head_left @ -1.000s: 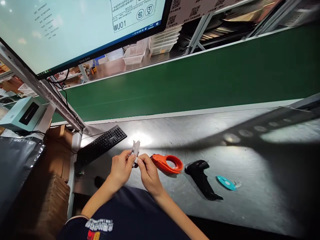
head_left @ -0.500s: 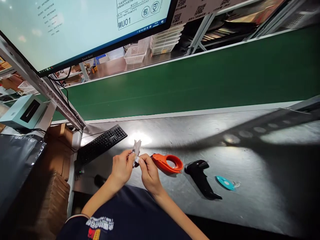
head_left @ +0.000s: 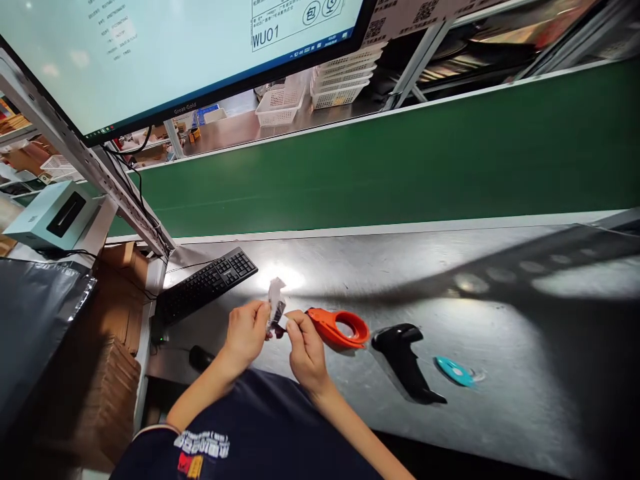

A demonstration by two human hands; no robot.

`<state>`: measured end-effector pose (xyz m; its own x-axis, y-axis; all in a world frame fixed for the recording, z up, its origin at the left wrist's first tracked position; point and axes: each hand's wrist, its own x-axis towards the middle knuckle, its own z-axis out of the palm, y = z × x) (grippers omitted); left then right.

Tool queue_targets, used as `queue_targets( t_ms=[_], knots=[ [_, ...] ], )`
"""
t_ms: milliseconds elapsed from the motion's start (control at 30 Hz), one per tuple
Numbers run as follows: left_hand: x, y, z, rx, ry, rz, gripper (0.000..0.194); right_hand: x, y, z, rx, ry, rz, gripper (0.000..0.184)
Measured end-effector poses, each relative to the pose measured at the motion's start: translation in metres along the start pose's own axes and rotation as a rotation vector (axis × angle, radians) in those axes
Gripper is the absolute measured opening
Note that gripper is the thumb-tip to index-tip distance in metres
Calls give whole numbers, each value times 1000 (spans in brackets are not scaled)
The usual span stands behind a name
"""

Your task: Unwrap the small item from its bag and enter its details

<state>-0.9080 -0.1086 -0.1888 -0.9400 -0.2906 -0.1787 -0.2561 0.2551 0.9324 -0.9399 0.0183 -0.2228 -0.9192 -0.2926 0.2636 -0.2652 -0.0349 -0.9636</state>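
My left hand (head_left: 244,335) is closed on a small clear plastic bag (head_left: 275,291), which has something dark in its lower part. What is inside is too small to make out. Close beside it, my right hand (head_left: 307,353) pinches a small white slip (head_left: 283,322) at the bag's right side. Whether the slip is stuck to the bag, I cannot tell. Just right of my right hand lies an orange tape dispenser (head_left: 323,321). Beyond it on the metal table rest a black handheld barcode scanner (head_left: 407,367) and a teal oval tool (head_left: 454,371).
A black keyboard (head_left: 213,283) and a mouse (head_left: 200,359) lie to the left. Above hangs a monitor (head_left: 175,67) on a metal frame. A green panel (head_left: 350,177) runs behind the table (head_left: 370,257), with white baskets (head_left: 343,93) beyond. Folded cardboard (head_left: 117,380) stands at lower left.
My right hand has drawn slightly right, away from my left, and the white slip shows more between them. The whole view has shifted a little.
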Motion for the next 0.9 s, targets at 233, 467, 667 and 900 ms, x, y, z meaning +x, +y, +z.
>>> queue_targets(
  t_ms=[233,467,667,900],
  knots=[
    [10,-14,-3,-290,-42,-50,73,7,-6,-4,-44,-56,14,38],
    [24,-26,-4,-387,-124,-37,70,10,3,-11,-90,-145,87,43],
    [31,-28,10,-602,-26,-167,63,9,13,-21,87,-162,206,38],
    [33,-37,24,-700,100,-202,52,11,22,-25,393,-71,455,55]
  ],
)
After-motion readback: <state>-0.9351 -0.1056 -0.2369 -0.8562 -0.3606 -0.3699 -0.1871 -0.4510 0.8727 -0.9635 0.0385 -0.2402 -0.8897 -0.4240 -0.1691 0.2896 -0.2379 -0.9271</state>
